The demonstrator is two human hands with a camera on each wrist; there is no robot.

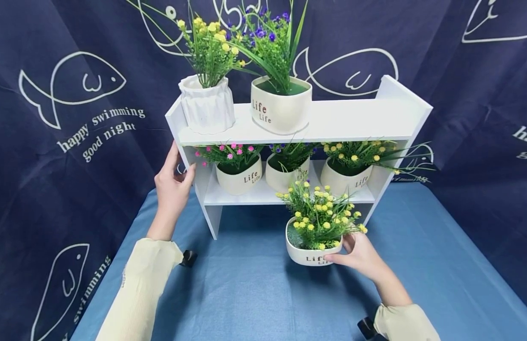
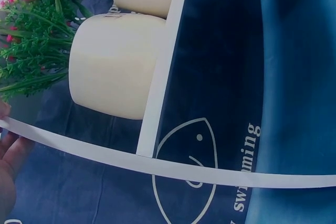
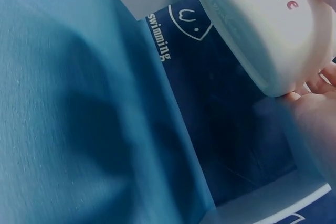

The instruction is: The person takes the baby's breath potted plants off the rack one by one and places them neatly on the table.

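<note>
My right hand (image 1: 361, 253) grips the right side of a cream "Life" pot (image 1: 303, 255) of yellow flowers, thumb on its front. The pot is held up in front of the shelf, its underside showing in the right wrist view, where the pot (image 3: 252, 30) is tilted. My left hand (image 1: 173, 182) holds the left side panel of the white shelf (image 1: 344, 118), with the thumb at the panel's front edge and fingers on its outer face. In the left wrist view, fingertips (image 2: 18, 148) lie against that panel (image 2: 94, 151).
Above stand a white ribbed pot (image 1: 208, 109) and a cream pot (image 1: 284, 111) of purple flowers. On the lower board sit a pink-flowered pot (image 1: 239, 180), a purple-flowered pot (image 1: 284, 177) and a yellow-flowered pot (image 1: 344, 180). A blue cloth (image 1: 237, 293) covers the table, before a dark curtain (image 1: 97, 38).
</note>
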